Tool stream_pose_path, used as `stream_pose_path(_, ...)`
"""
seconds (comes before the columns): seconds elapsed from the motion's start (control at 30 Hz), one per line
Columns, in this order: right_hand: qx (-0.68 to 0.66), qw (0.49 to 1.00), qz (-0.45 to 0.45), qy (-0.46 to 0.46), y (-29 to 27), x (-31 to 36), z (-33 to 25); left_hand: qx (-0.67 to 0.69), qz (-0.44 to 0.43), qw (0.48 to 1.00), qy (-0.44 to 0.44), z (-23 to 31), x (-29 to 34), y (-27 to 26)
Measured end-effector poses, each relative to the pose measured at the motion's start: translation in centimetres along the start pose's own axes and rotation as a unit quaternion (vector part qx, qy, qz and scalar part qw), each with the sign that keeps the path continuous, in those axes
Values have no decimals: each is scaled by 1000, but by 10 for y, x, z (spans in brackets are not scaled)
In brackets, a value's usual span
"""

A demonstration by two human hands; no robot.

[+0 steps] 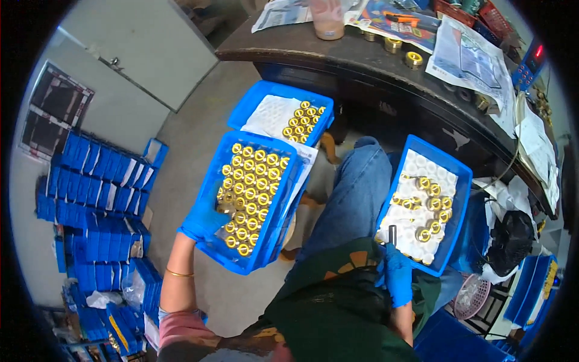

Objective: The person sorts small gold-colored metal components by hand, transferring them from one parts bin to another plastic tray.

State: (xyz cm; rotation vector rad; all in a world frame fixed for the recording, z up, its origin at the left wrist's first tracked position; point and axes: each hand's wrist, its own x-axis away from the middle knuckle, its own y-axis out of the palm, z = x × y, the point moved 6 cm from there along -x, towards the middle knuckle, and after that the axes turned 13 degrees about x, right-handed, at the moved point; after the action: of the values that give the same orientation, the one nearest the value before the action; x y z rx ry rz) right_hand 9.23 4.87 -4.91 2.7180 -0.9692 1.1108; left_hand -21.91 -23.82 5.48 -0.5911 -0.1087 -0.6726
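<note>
My left hand (205,222), in a blue glove, reaches over the left rim of a blue plastic bin (208,181). Its fingertips close on a metal ring fitting (227,209) among rows of yellow-topped fittings (260,169); they are slightly blurred. My right hand (396,276), also gloved in blue, is closed around a dark cylindrical rod (392,234) that points upward. It is beside the near left corner of a second blue bin (461,181). Inside that bin, several brass ring fittings (434,204) lie on a white moulded liner (416,175).
Behind the left bin stands another blue bin (241,99) with a white liner and fittings. A dark desk (289,36) spans the far side, bearing papers, a cup (327,21) and loose rings (414,59). Stacked blue bins (96,181) line the left wall. A pink basket (471,295) sits lower right.
</note>
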Motion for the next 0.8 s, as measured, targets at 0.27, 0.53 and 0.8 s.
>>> stream_pose_path(0.27,5,999,-9,-52,4,-3,1,572,127,756,-293,-145,17,9)
stream_pose_path(0.53,-1,1000,17,1,-7,10,5,-192,3,981,3,48,-20,56)
stream_pose_path(0.8,-74,997,23,-30,-27,37,0,-104,-233,829,498,128,-31,362)
